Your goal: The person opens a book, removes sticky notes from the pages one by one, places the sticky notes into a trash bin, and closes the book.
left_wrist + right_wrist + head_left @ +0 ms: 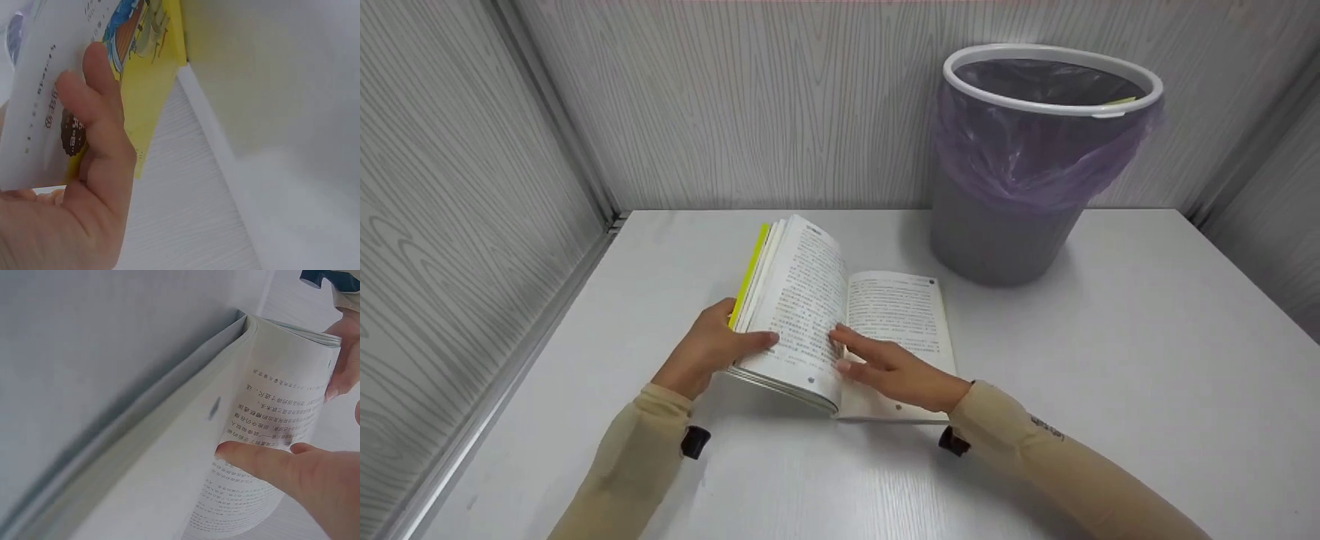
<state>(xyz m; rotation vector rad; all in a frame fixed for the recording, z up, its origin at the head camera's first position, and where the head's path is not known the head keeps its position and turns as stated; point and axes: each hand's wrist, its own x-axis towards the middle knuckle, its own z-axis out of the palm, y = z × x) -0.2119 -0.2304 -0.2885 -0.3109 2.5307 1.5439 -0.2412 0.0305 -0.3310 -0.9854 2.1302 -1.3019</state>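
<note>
An open book [894, 304] with printed pages lies on the white table, its left half lifted and tilted. My left hand [709, 349] grips that raised half, thumb over the page and fingers behind. In the left wrist view, those fingers press against the back, where a yellow cover [147, 90] with a picture shows. My right hand [900, 373] reaches across the right-hand page with fingers fairly straight, fingertips at the fold between the pages. The right wrist view has its thumb [259, 460] touching near that fold.
Behind the book to the right stands a grey trash bin [997, 240] with a white rim and a purple bag [1020, 161] lining it. Something yellow-green [1121, 100] shows inside at the rim. Wood-grain panels [750, 105] wall the table at the back and sides.
</note>
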